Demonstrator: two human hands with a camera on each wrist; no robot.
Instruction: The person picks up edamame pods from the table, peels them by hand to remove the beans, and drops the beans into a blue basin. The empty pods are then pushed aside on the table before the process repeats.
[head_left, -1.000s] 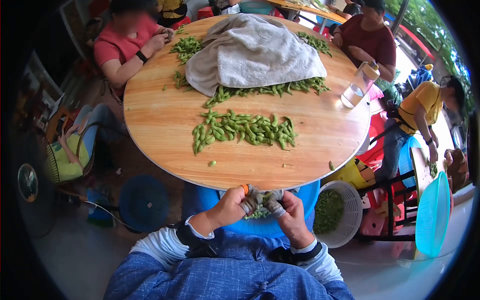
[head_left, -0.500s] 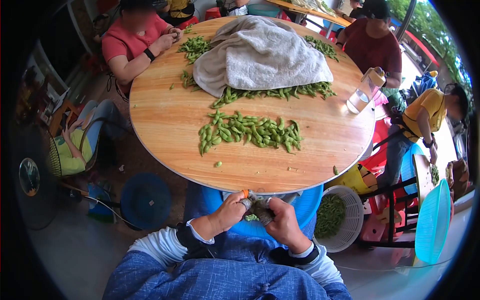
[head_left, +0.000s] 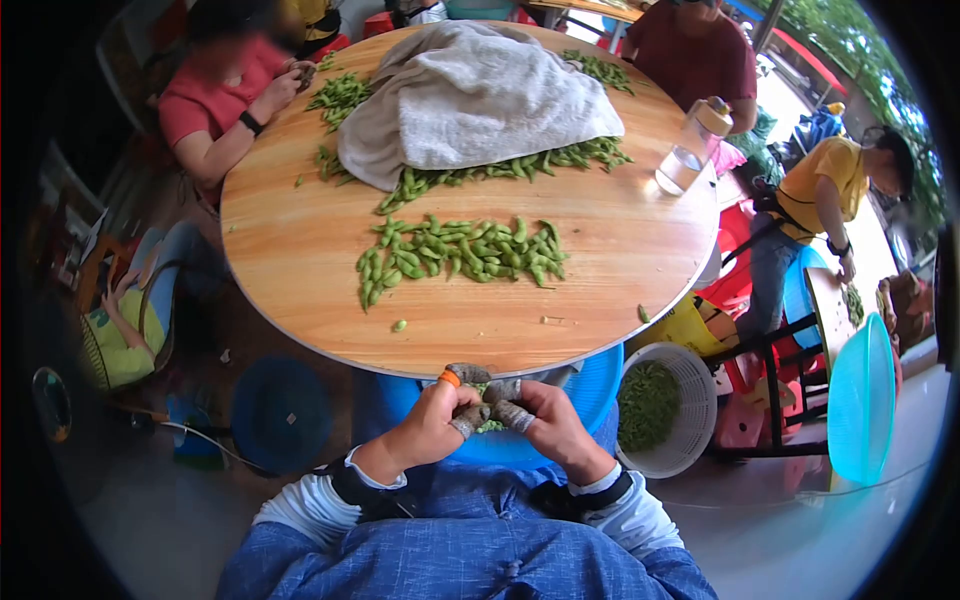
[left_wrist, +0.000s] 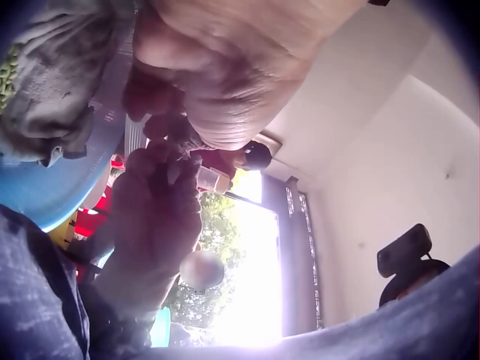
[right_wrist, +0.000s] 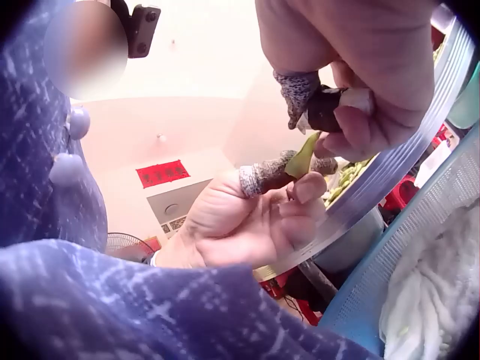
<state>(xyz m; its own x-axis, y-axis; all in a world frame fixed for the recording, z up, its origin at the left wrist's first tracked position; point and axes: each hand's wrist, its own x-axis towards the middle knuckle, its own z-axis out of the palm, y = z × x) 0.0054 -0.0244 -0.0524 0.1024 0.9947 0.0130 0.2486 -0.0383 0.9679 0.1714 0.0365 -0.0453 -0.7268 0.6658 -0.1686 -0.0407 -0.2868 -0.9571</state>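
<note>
A round wooden counter is filling the middle of the head view, and a pale grey towel is lying rumpled across its far half, with green edamame pods showing along its edges. A blue basin is sitting below the counter's near edge, partly tucked under it, with small green pieces showing between the hands. A white basket holding a green heap is standing on the right of the basin. On the bare wood in front of the towel, a loose pile of edamame pods is spreading sideways, and a clear jug is standing near the right rim. Over the basin, the left hand and right hand are meeting, grey finger covers wrapping some of their digits. The left fingers are pinching a single green pod between a covered thumb and a bare fingertip; the right fingers are bending close beside the pod's upper end, though whether they are gripping it I cannot tell. An orange band is circling one left finger.
</note>
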